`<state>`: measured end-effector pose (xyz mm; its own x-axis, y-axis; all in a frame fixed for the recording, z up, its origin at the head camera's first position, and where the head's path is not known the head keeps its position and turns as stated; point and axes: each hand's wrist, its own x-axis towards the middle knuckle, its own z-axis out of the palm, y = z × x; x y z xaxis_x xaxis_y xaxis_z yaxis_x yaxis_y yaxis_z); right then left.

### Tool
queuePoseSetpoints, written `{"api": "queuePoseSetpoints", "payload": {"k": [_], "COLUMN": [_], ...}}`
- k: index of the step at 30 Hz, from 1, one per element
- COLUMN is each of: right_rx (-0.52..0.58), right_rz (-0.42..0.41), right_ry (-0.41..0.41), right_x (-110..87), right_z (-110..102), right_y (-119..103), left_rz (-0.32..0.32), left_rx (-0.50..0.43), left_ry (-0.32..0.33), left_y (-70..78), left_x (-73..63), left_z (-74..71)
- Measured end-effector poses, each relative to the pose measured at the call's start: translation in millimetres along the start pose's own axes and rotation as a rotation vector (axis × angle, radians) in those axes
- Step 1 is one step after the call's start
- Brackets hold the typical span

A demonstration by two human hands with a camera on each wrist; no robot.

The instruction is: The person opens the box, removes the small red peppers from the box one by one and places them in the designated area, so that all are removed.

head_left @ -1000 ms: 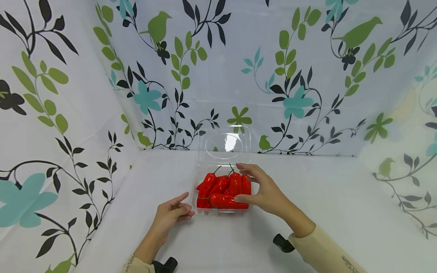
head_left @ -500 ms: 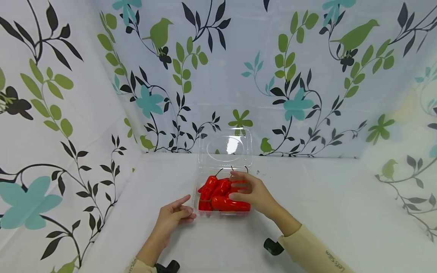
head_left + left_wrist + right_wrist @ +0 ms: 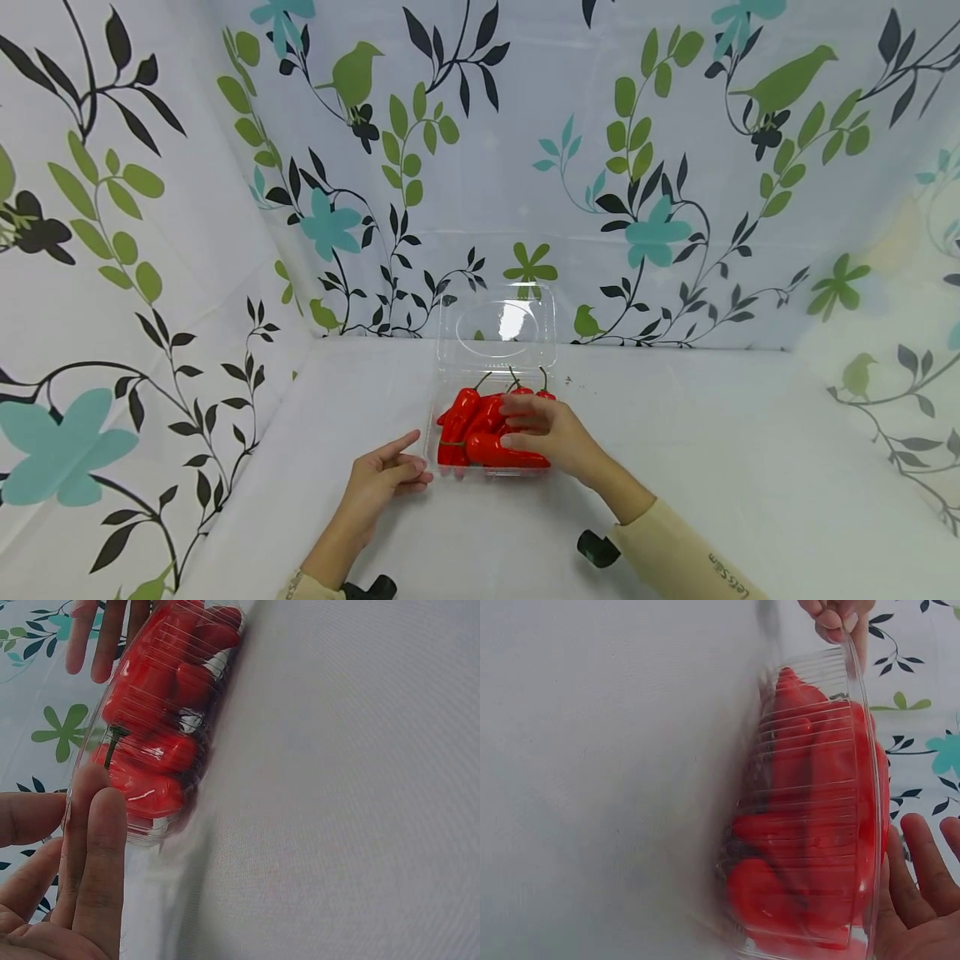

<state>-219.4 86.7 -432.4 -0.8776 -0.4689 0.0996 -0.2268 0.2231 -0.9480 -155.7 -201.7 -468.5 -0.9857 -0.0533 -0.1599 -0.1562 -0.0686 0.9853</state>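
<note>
A clear plastic clamshell box (image 3: 432, 433) with its lid (image 3: 497, 329) raised stands on the white surface, filled with several glossy red chili peppers (image 3: 487, 450). At its near left corner my left hand (image 3: 384, 479) pinches the rim between thumb and fingers, as the right wrist view also suggests. My right hand (image 3: 555, 437) hovers over the right side of the peppers, fingers spread and slightly bent, hiding some of them. Nothing is seen in its grasp. In the right wrist view, the peppers (image 3: 832, 810) show through the ribbed wall; the right fingers (image 3: 930, 862) lie beyond the rim.
White cloth (image 3: 712, 442) covers the table. Behind and to the left hang curtains (image 3: 480, 167) printed with leaves, birds and flowers; the raised lid stands close to the back one. Small dark specks (image 3: 567, 380) lie right of the box. Black wrist devices (image 3: 597, 548) sit by the sleeves.
My right hand has moved left and slightly down over the peppers, with its fingers closer in. The left hand stays at the box corner. The view has shifted slightly.
</note>
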Motion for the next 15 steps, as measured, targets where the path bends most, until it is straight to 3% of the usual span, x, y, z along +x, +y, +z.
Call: {"api": "queuePoseSetpoints", "payload": {"k": [8,15], "right_rx": [-0.197,-0.275], "right_rz": [-0.007,0.0], "right_ry": [-0.064,-0.083], "right_x": [-0.9,0.2], "right_z": [6.0,9.9], "right_y": [-5.7,-5.0], "left_rz": [0.004,0.002], "left_rx": [-0.01,-0.016], "left_ry": [0.002,0.001], "left_y": [0.3,-0.5], "left_x": [-0.3,-1.0], "left_z": [0.0,-0.1]}}
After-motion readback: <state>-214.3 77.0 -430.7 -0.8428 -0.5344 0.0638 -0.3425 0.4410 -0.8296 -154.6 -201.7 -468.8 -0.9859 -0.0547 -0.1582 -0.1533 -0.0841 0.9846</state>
